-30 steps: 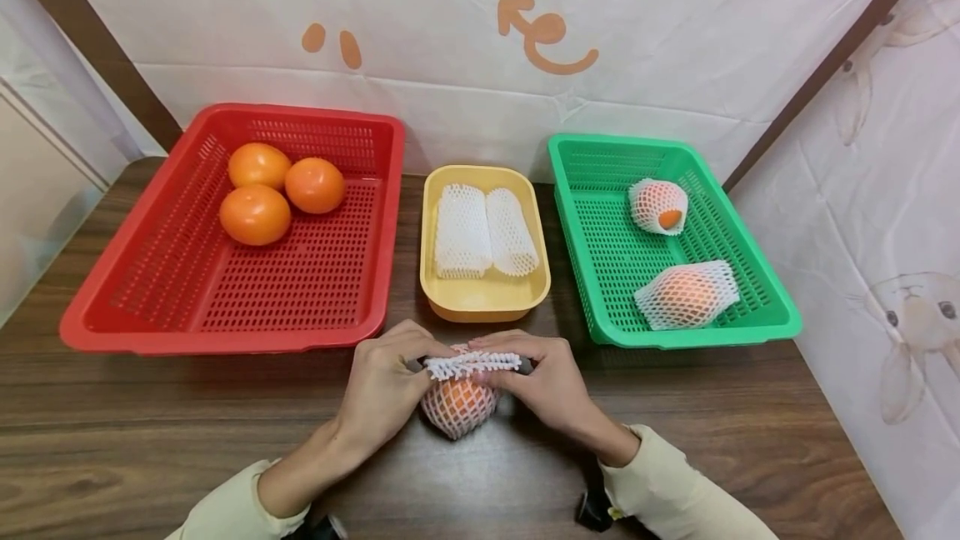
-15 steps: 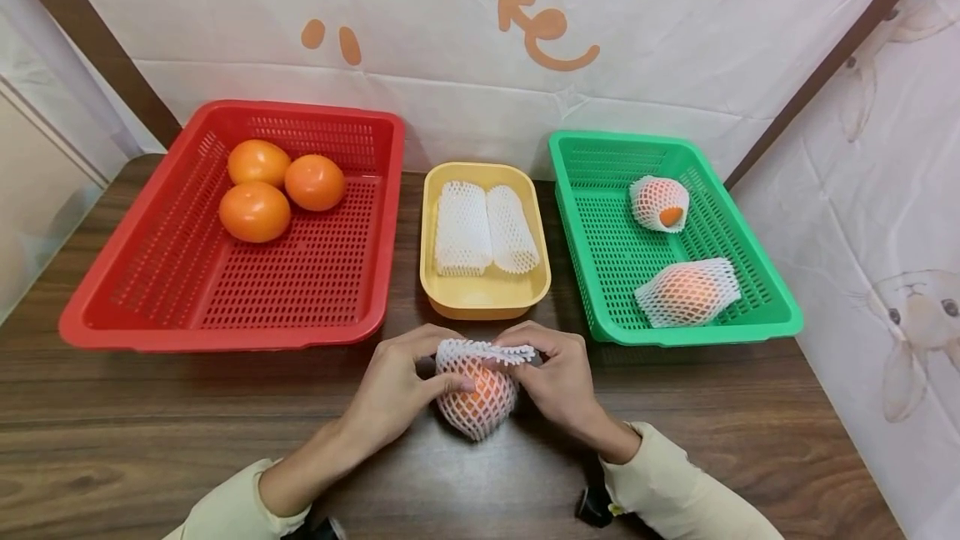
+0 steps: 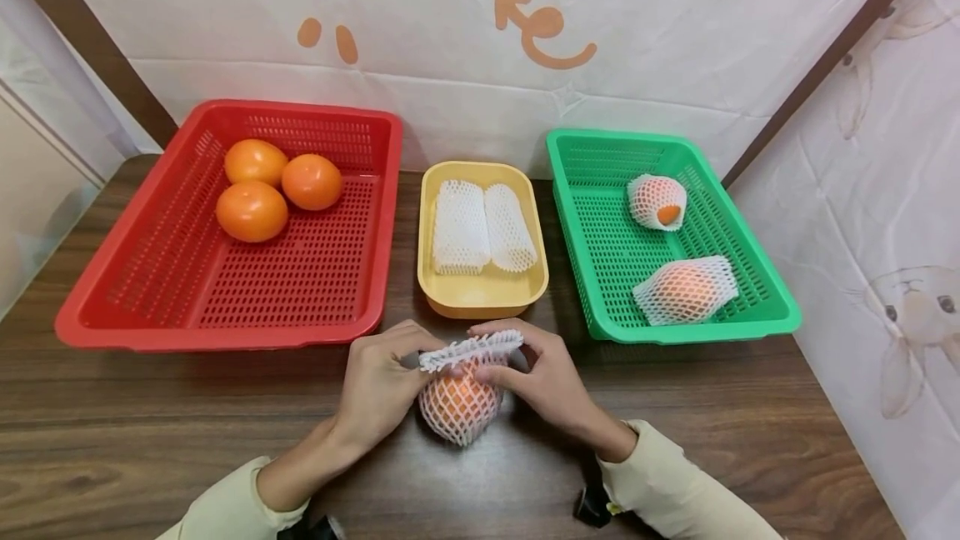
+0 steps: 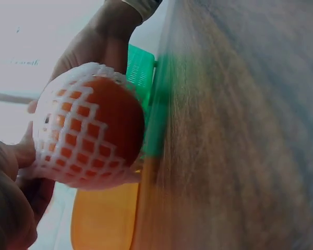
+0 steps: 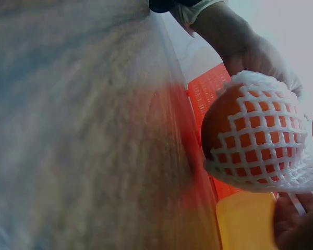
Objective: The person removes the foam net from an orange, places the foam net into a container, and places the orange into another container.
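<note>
A smooth, round orange fruit sits partly inside a white foam net sleeve in front of me. My left hand pinches the sleeve's gathered edge from the left. On the other side, my right hand grips the same edge, its thumb lying against the netted fruit. Both wrist views show the netting stretched over one side of the fruit, while bare orange skin shows on the side towards the table. In the right wrist view the net's loose end bunches near the fingers.
A red basket at left holds three bare orange fruits. The yellow tray in the middle contains folded foam nets. In the green basket at right lie two netted fruits. A white printed cloth hangs behind.
The netted fruit shifted right, then back left, turning a little between my hands. My left thumb moved from the fruit's front to the net's edge; my right thumb now lies on the fruit.
</note>
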`<state>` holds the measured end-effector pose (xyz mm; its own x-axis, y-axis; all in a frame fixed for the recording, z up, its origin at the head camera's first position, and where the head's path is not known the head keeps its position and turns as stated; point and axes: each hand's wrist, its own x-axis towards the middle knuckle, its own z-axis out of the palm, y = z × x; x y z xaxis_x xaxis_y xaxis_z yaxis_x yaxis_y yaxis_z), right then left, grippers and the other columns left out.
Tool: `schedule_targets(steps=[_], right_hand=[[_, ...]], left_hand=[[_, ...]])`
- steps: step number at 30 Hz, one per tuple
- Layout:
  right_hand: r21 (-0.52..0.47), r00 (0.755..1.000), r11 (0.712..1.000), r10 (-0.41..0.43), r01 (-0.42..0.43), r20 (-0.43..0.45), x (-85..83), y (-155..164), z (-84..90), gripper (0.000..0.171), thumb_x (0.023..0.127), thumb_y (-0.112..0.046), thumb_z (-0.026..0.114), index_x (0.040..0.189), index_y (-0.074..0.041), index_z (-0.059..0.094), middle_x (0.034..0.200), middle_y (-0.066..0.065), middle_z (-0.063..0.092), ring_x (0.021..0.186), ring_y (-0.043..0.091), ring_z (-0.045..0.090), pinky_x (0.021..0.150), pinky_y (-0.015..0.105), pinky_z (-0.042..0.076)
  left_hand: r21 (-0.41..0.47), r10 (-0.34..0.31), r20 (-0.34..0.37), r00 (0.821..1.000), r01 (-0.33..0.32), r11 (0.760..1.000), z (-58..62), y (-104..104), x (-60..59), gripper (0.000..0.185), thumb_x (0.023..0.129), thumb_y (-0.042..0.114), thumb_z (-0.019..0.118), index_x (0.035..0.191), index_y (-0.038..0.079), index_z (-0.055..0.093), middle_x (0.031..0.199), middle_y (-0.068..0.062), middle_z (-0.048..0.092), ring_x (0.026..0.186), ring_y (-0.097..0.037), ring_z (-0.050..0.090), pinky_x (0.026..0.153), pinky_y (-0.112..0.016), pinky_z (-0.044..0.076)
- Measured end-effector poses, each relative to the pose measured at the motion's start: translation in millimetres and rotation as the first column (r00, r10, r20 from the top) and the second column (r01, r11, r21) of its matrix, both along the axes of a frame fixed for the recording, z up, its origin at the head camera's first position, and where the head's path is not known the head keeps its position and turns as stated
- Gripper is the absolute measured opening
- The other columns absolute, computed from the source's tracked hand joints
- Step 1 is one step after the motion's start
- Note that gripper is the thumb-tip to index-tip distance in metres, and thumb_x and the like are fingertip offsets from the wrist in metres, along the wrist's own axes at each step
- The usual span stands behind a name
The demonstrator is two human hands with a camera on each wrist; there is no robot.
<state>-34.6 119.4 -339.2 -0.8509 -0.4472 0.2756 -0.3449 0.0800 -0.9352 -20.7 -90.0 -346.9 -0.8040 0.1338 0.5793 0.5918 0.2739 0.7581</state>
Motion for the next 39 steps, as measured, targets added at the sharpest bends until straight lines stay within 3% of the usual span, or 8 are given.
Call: schedule_targets(steps=[3,7,11,15,21,30,35,39], right_hand=[[0.052,0.985,0.998,0.034,-0.043,0.170,-3.0,2.4,-8.7,0.037,0.082,-0.012,0.076,0.118,-0.008,0.066,0.114,0.003,0.067,0.105,0.018,0.060,0.090,0.033,0.048],[0.141,0.975,0.990,-0.008,-0.024,0.221,-4.5,2.7,-10.7,0.026,0.079,-0.018,0.080,0.103,-0.012,0.074,0.103,-0.003,0.071,0.098,0.016,0.064,0.085,0.030,0.049],[0.144,0.985,0.989,-0.061,0.037,0.163,-2.3,1.2,-2.5,0.014,0.075,-0.007,0.081,0.089,-0.006,0.076,0.095,0.001,0.072,0.091,0.016,0.067,0.082,0.031,0.051],[0.115,0.989,0.984,-0.141,0.136,0.038,1.7,-0.7,11.2,0.011,0.074,0.006,0.078,0.082,0.000,0.073,0.083,0.007,0.072,0.079,0.014,0.067,0.071,0.029,0.054],[0.112,0.969,0.972,-0.186,0.205,-0.162,4.3,-1.3,16.2,0.014,0.069,0.009,0.079,0.079,0.001,0.072,0.076,0.008,0.071,0.072,0.009,0.065,0.063,0.026,0.053],[0.035,0.954,0.993,-0.103,0.117,-0.282,-1.6,4.5,-15.2,0.027,0.069,0.014,0.070,0.083,-0.009,0.073,0.081,0.001,0.070,0.075,0.017,0.066,0.068,0.028,0.054],[0.019,0.963,0.999,-0.028,0.034,-0.270,-4.5,3.9,-19.4,0.020,0.077,0.005,0.075,0.093,-0.006,0.071,0.091,0.005,0.069,0.085,0.018,0.065,0.075,0.032,0.054],[-0.011,0.994,0.998,0.063,-0.064,-0.087,-6.9,6.4,-19.8,0.028,0.086,-0.001,0.069,0.113,-0.002,0.065,0.107,0.010,0.066,0.097,0.019,0.062,0.081,0.031,0.051]], left_hand=[[0.031,-0.021,-0.055,0.998,0.023,0.999,-1.2,-0.5,0.0,0.019,0.066,-0.005,0.083,0.075,0.009,0.073,0.073,0.004,0.068,0.069,-0.011,0.061,0.065,-0.017,0.048],[0.045,-0.049,-0.072,0.996,0.053,0.998,-3.0,-0.1,0.5,0.026,0.068,-0.014,0.074,0.076,0.010,0.072,0.073,0.005,0.067,0.070,-0.011,0.060,0.066,-0.017,0.047],[0.040,-0.073,-0.024,0.997,0.074,0.996,-3.8,1.9,1.7,0.027,0.070,-0.015,0.072,0.078,0.011,0.071,0.075,0.005,0.066,0.072,-0.011,0.059,0.066,-0.019,0.047],[-0.053,-0.055,0.119,0.991,0.062,0.997,-2.4,4.1,2.6,0.023,0.071,0.013,0.084,0.091,0.013,0.072,0.087,0.009,0.066,0.083,-0.009,0.061,0.073,-0.026,0.051],[-0.148,-0.069,0.330,0.942,0.124,0.981,-0.2,6.7,4.5,0.033,0.070,0.037,0.082,0.097,0.019,0.073,0.093,0.015,0.064,0.091,-0.005,0.061,0.082,-0.029,0.050],[-0.001,-0.126,0.489,0.863,0.146,0.989,0.6,3.9,3.1,0.019,0.068,0.025,0.086,0.081,0.018,0.075,0.079,0.010,0.068,0.077,-0.010,0.063,0.072,-0.027,0.050],[-0.006,-0.065,0.412,0.909,0.075,0.997,0.7,3.3,4.7,0.016,0.067,0.017,0.087,0.075,0.017,0.073,0.072,0.011,0.065,0.069,-0.009,0.061,0.064,-0.026,0.050],[-0.006,-0.023,0.289,0.957,0.026,1.000,1.7,3.7,7.0,0.017,0.067,0.016,0.086,0.074,0.017,0.071,0.070,0.010,0.063,0.065,-0.008,0.058,0.058,-0.026,0.048]])
